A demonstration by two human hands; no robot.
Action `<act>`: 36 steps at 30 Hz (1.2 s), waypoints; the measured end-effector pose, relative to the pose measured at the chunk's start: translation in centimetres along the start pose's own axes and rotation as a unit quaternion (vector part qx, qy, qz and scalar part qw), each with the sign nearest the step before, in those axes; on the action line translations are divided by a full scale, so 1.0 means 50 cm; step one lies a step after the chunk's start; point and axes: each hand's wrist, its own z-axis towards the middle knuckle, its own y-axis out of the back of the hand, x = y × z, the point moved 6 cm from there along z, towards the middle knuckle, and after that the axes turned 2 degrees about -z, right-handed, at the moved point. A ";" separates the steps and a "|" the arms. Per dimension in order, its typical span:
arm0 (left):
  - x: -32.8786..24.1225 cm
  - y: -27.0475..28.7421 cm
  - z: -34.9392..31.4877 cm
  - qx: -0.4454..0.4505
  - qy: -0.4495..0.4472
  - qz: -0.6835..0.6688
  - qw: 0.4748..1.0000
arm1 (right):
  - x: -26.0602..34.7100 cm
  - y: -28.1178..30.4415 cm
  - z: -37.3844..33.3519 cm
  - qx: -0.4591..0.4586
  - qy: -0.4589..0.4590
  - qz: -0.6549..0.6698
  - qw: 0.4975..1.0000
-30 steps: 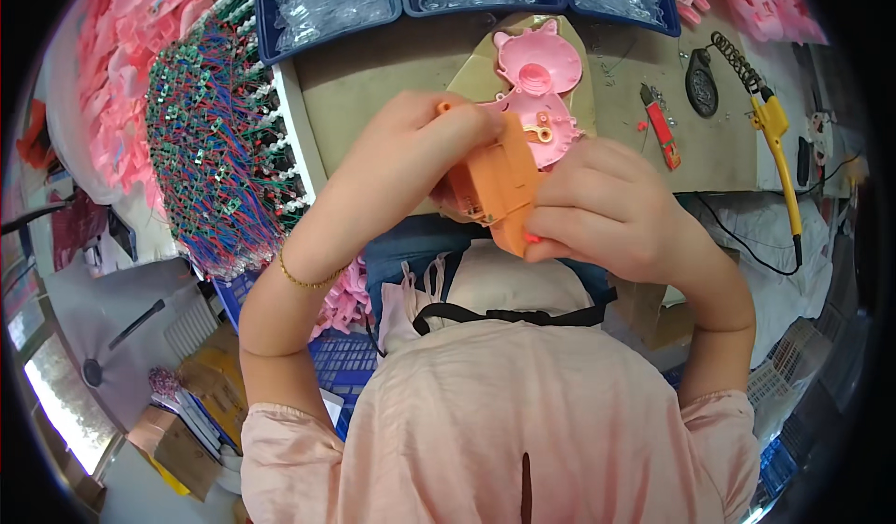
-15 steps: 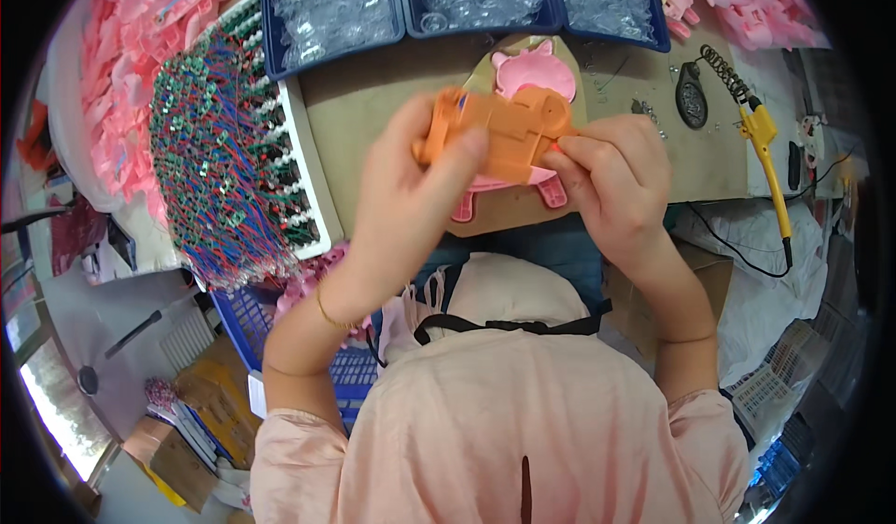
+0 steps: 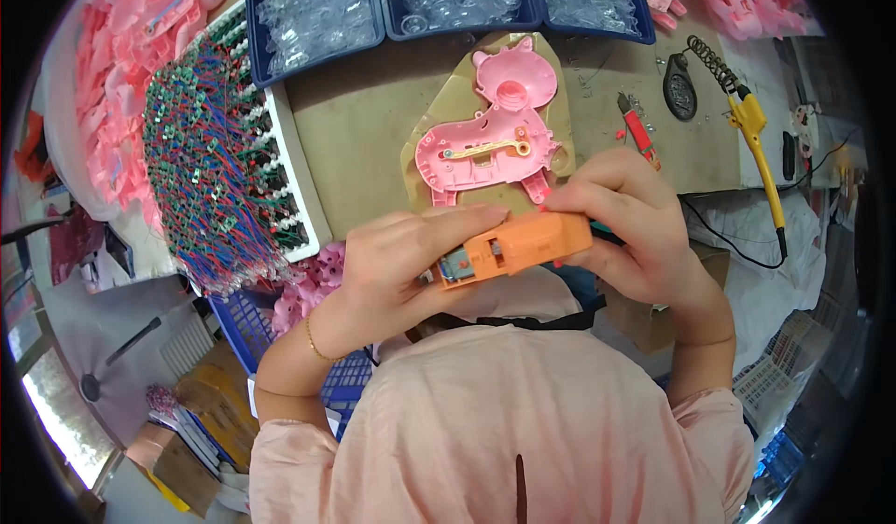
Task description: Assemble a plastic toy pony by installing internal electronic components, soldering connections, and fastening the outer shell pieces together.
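A: Tan bench [image 3: 355, 141], looks kinda matte. So what's being held, and is it heavy?

B: Orange box [image 3: 537, 244], up at the bench's near edge, in front of the person's middle. Left hand [image 3: 387, 258] grips one end and right hand [image 3: 635, 221] pinches the other, so neither's free. I'd guess light, stiff plastic, maybe slick on the flat faces.

A: Where would you grab it?

B: By the ends or long edges, imo. There's a greyish bit [image 3: 457, 267] in the left end, can't tell what. Might be delicate, so I'd keep fingers off.

A: And past that?

B: Pink shell [image 3: 501, 125]: hollow, animal-shaped, thin-walled by the look of it, pale strip [image 3: 476, 152] inside, lying on a tan holder [image 3: 434, 118]. Skinny tangled wires [image 3: 201, 160] off left, a red cutter [image 3: 637, 130] and yellow iron [image 3: 761, 151] right. Farthest: dark blue bins [image 3: 385, 11] full of glossy clear bits [image 3: 313, 15].
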 end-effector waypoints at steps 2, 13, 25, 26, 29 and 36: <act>-0.011 -0.004 -0.008 -0.004 0.006 0.011 1.000 | 0.001 0.001 -0.005 -0.011 0.000 0.008 1.000; 0.097 -0.081 -0.002 -0.153 0.043 0.263 0.952 | -0.142 -0.071 0.003 0.034 -0.063 -0.087 0.994; 0.139 -0.049 -0.033 -0.234 0.122 0.020 0.964 | -0.158 -0.137 -0.058 -0.258 -0.238 0.048 0.935; 0.130 -0.029 -0.047 -0.240 0.121 0.024 0.963 | -0.160 -0.133 -0.063 -0.253 -0.240 0.053 0.936; 0.085 0.071 -0.114 -0.311 0.135 0.337 0.878 | -0.119 -0.090 -0.077 -0.306 -0.218 -0.009 0.927; 0.123 0.344 -0.429 -0.613 0.217 0.330 0.685 | 0.046 -0.273 0.121 0.125 -0.247 0.148 0.950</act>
